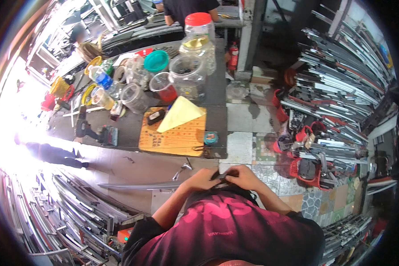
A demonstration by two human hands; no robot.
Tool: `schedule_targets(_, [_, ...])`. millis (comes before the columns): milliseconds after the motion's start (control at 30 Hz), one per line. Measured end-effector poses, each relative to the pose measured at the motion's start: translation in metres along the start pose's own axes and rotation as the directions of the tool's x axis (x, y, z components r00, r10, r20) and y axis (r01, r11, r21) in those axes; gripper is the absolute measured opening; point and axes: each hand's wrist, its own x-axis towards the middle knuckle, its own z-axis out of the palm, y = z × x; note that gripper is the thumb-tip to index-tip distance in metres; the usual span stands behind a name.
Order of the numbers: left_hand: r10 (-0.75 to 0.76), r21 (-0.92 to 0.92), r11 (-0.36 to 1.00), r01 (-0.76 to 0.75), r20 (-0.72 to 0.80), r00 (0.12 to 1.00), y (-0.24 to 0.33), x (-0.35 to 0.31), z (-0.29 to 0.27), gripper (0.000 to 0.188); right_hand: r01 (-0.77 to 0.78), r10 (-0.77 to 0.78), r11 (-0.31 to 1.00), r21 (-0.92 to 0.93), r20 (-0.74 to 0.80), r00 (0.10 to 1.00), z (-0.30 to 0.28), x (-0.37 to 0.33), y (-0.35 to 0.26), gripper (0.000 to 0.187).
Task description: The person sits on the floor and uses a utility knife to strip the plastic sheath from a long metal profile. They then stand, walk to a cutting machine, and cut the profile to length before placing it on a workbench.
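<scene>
Close in front of my body, both hands meet around a small dark piece [222,176] whose kind I cannot make out. My left hand [201,179] has its fingers closed on one side of it. From the other side, my right hand [244,178] pinches it between thumb and fingers. Ahead of the hands, a workbench [164,100] carries an orange board [170,141] with dark print. On the board lie a folded pale yellow sheet [181,115] and a small black object [155,117]. A round teal item [211,138] rests beside the board.
A cordless drill [85,128] lies left of the board; clear plastic jars [188,66] and a green bowl [156,60] crowd the bench behind. Metal profiles are stacked at right [341,84] and lower left [62,199]. Red baskets [297,167] stand on the floor. Other people are beyond the bench.
</scene>
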Motion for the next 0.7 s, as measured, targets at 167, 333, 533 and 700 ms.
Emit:
schedule_targets(167, [0.072,-0.060,0.996,-0.067,0.084,0.994,-0.007,0.001,0.014,0.034,-0.045,0.045,0.983,-0.181,-0.004,0.999,0.003,-0.017,-0.003,0.030])
schedule_targets(333, [0.126,-0.098,0.989,-0.110,0.170,0.977,-0.006,-0.001,0.013,0.034,-0.116,0.143,0.956,-0.269,0.081,0.986,0.008,-0.029,-0.012,0.035])
schedule_targets(533, [0.200,-0.174,0.971,-0.165,0.212,0.957,0.004,-0.007,-0.002,0.030,-0.085,0.095,0.991,-0.102,0.096,0.991,0.020,-0.028,-0.014,0.026])
schedule_targets(700, [0.132,-0.328,0.944,-0.023,0.314,0.940,0.020,-0.012,-0.019,0.032,0.001,-0.001,0.997,0.082,0.006,1.000,0.035,-0.029,-0.021,0.027])
